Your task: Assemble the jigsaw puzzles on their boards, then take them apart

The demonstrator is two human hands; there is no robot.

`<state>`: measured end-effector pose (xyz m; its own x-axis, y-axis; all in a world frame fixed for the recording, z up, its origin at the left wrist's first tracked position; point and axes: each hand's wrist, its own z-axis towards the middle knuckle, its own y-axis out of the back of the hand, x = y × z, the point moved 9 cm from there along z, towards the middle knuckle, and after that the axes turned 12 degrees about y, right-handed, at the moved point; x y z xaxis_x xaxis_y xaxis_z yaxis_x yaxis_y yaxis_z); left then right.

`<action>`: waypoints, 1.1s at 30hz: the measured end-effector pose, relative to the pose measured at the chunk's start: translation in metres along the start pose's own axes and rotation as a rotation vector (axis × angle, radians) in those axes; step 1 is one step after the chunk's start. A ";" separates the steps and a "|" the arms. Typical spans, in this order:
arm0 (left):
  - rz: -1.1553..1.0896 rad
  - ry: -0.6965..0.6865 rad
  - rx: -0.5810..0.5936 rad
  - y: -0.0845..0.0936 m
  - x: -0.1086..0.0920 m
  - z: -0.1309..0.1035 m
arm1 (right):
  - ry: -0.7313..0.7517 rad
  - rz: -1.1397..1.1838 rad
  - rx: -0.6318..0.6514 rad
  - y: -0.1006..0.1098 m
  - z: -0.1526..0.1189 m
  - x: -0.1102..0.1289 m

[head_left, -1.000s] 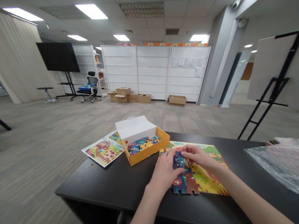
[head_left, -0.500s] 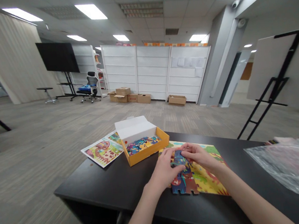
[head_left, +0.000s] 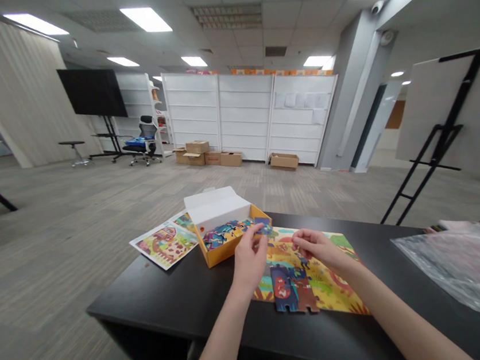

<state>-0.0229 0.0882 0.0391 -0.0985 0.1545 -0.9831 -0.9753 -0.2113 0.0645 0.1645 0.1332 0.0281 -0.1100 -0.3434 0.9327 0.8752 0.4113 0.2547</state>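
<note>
Left hand (head_left: 249, 258): pinching loose puzzle piece (head_left: 263, 223), 11 o'clock of joined pieces (head_left: 282, 290); fingertip grip likely keeps its face visible.
Right hand (head_left: 319, 248): fingertips together, contents can't tell; 1 o'clock.
Box (head_left: 231, 250): 10 o'clock, lid (head_left: 217, 205) back, presumably for access.

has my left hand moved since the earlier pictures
Yes, your left hand has moved off the joined puzzle pieces, forward and left to the yellow box.
</note>
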 end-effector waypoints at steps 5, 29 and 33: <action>0.234 -0.043 0.140 -0.014 0.002 -0.006 | -0.018 -0.046 0.025 -0.001 0.000 -0.004; 0.856 -0.172 0.425 -0.037 0.008 -0.036 | -0.064 -0.747 0.470 -0.009 -0.022 -0.003; 0.862 -0.149 0.424 -0.038 0.007 -0.033 | -0.092 -0.586 0.397 -0.001 -0.019 -0.014</action>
<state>0.0200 0.0653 0.0238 -0.8079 0.2367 -0.5396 -0.5443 0.0513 0.8373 0.1741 0.1210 0.0103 -0.5644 -0.5364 0.6274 0.4240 0.4638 0.7779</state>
